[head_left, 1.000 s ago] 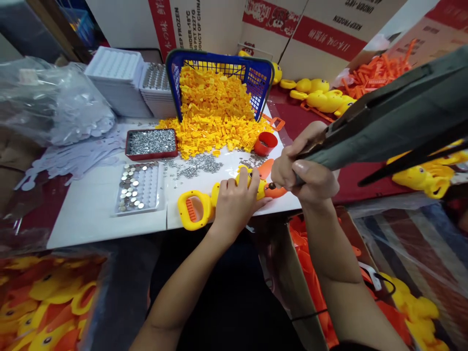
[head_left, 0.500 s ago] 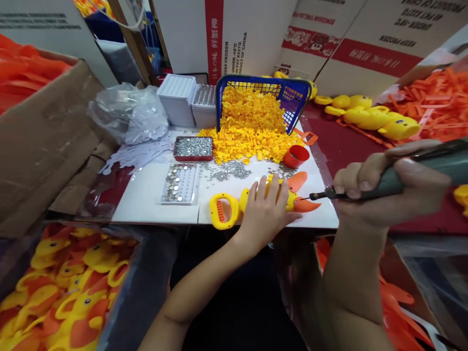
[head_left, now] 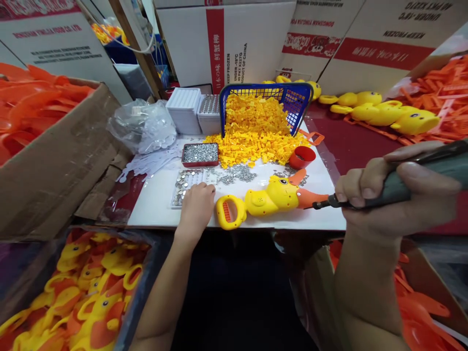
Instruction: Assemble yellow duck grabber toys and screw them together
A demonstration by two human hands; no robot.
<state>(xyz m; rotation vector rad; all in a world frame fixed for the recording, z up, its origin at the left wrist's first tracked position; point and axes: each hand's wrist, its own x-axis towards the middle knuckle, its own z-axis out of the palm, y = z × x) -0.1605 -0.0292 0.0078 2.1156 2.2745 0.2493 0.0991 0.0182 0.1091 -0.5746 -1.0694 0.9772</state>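
My left hand (head_left: 197,202) is over the right side of a white tray of silvery button cells (head_left: 182,187), its fingers bent and close together. The fingertips are hidden, so I cannot see what is in them. On the white work surface lies a yellow duck-shaped toy (head_left: 259,202) with an orange beak and a ring handle towards my left hand. My right hand (head_left: 387,190) is wrapped round a dark green electric screwdriver (head_left: 420,178). Its thin bit points left, across the lower half of the beak in this view.
Behind the toy, a blue basket (head_left: 302,105) on its side spills small yellow parts (head_left: 252,141). A red tray of screws (head_left: 200,154), scattered screws and a red cup (head_left: 302,157) are nearby. Boxes of finished-looking ducks (head_left: 98,292) and orange parts (head_left: 36,107) flank the table.
My left hand has let go of the duck toy and moved left to the button-cell tray. The duck now lies uncovered. My right hand still grips the screwdriver near the beak.
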